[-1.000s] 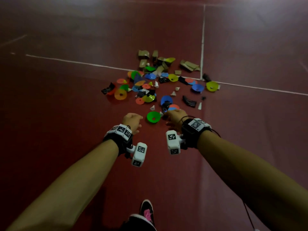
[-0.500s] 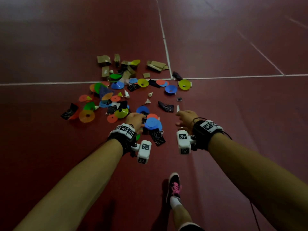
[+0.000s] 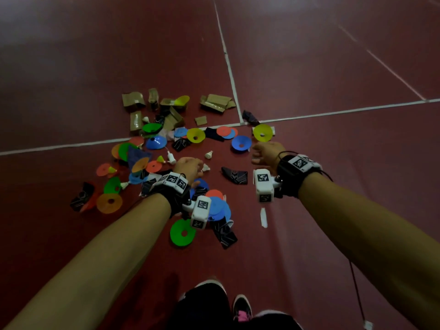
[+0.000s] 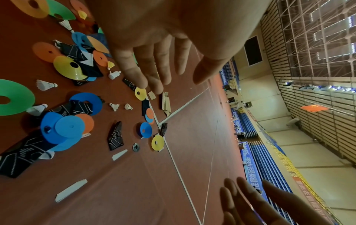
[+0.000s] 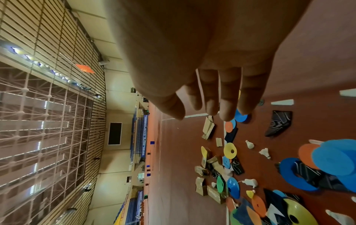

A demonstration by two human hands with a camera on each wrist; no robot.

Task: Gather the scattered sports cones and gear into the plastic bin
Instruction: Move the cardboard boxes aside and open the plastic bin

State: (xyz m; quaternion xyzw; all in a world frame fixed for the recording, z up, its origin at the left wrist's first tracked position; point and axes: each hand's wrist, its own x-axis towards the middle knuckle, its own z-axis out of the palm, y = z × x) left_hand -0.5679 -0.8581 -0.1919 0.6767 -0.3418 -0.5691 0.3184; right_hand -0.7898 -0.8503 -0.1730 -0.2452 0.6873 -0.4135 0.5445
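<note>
Left hand: my left hand (image 3: 188, 167) hovers over the middle of the pile; the fingers (image 4: 152, 71) are straight and slightly spread, and they hold nothing.
Right hand: my right hand (image 3: 267, 153) hovers at 3 o'clock of the pile; the fingers (image 5: 227, 99) hang loosely extended and hold nothing.
Floor: dark red court floor (image 3: 71, 55) with white lines crossing at 12 o'clock of the pile.
Cones: flat disc cones (image 3: 152, 144) in blue, green, orange and yellow lie scattered on the floor, several overlapping.
Green cone: one green cone (image 3: 182, 232) lies at 6 o'clock of the pile, nearest my feet, just under my left wrist.
Blue cones: a stack of blue cones (image 4: 63, 130) with an orange one lies beside it, partly over a black patterned cloth (image 4: 23, 156).
Yellow cone: a yellow cone (image 3: 262, 132) lies at 12 o'clock of my right hand, on the white line.
Shuttlecocks: white shuttlecocks (image 4: 45, 85) lie among the cones.
Cardboard: torn cardboard pieces (image 3: 215, 103) lie at 12 o'clock of the pile, beyond the cones.
White strip: a white strip (image 3: 263, 217) lies on the floor at 6 o'clock of my right wrist.
Plastic bin: not seen in any view.
</note>
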